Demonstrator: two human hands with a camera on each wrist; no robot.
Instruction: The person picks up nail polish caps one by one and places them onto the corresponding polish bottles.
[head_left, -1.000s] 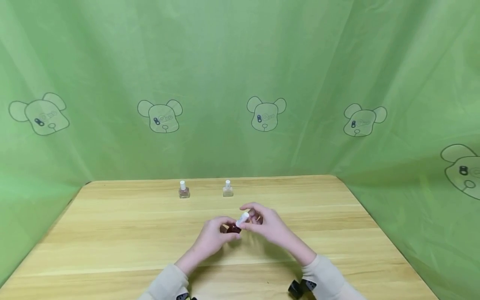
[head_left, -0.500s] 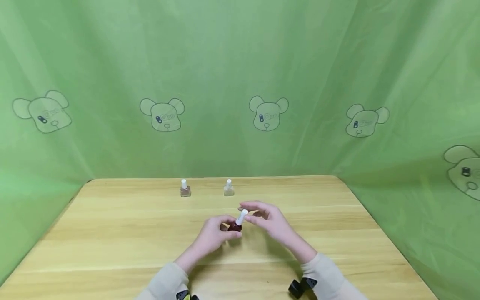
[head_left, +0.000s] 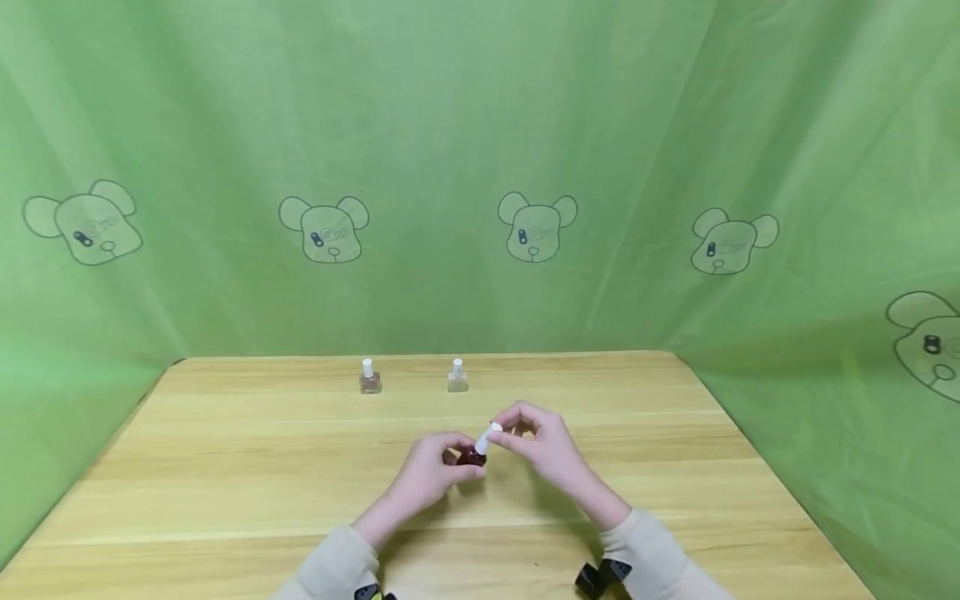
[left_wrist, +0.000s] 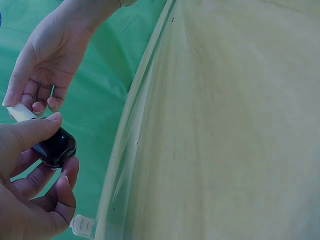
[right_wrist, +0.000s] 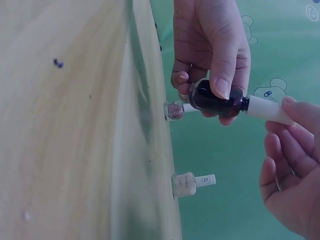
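My left hand (head_left: 429, 472) grips the dark red glass body of a nail polish bottle (right_wrist: 215, 100) between thumb and fingers. With thumb and index finger, my right hand (head_left: 543, 437) pinches the white cap (right_wrist: 267, 109) near its top end. The bottle leans to the right over the table, its cap pointing up toward the right hand. In the right wrist view a strip of dark threaded neck shows between cap and glass. The other right-hand fingers curl loosely beside the cap without touching it.
Two more nail polish bottles stand upright with white caps toward the back of the wooden table (head_left: 262, 475): a pinkish one (head_left: 371, 382) at left and a clear, pale one (head_left: 457, 381) to its right. Green cloth (head_left: 427, 125) hangs behind and at the sides.
The right hand's fingers open off the cap and come back, now pinching it nearer its top. The left hand keeps its grip on the bottle and hardly moves.
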